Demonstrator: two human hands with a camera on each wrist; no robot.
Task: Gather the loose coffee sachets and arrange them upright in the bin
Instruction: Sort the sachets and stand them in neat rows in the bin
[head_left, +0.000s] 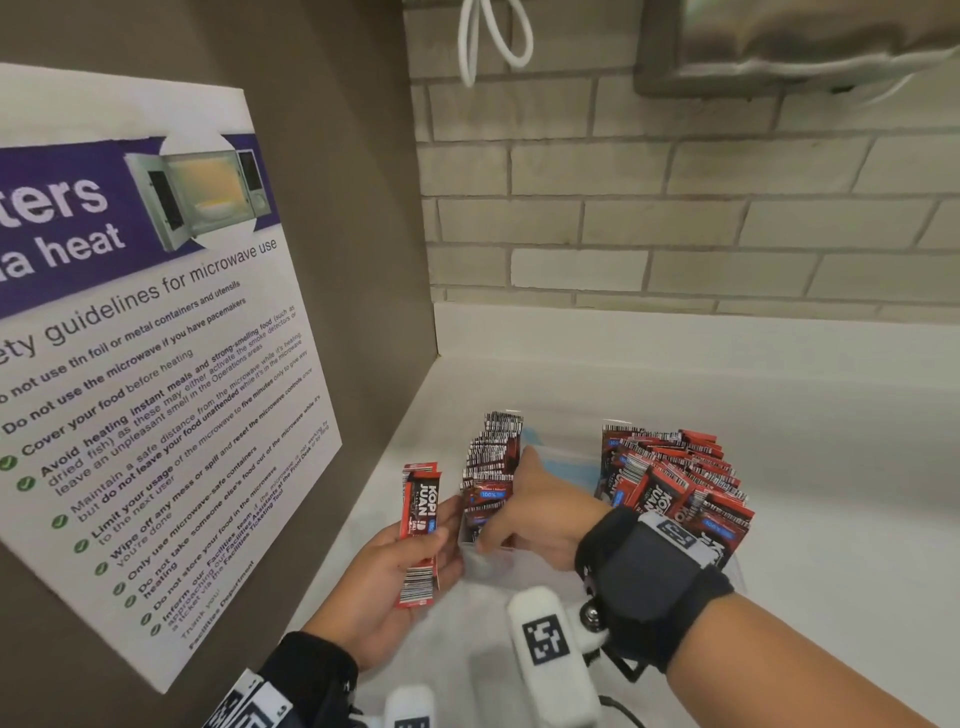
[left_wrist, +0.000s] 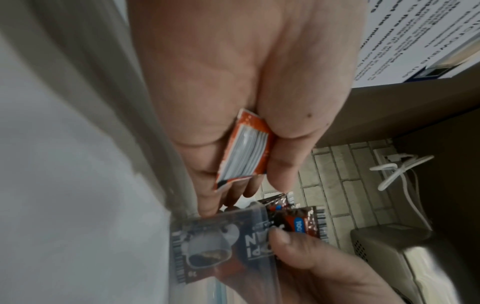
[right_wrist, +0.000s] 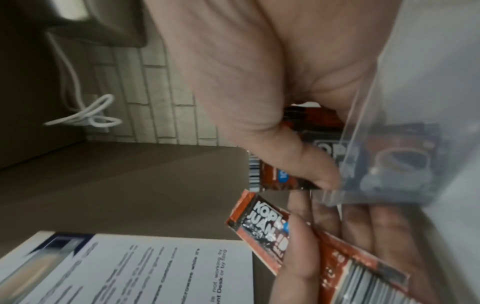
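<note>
The left hand (head_left: 387, 571) grips a small stack of sachets (head_left: 420, 535) just left of the clear bin (head_left: 485, 564) on the white worktop (head_left: 831, 467). The right hand (head_left: 530, 514) reaches into the bin, pinching upright sachets (head_left: 491, 467). More sachets (head_left: 675, 478) stand at the bin's right side.

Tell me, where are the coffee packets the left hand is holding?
In the head view, the small stack of sachets sits in the left hand, left of the clear bin, near the poster.
</note>
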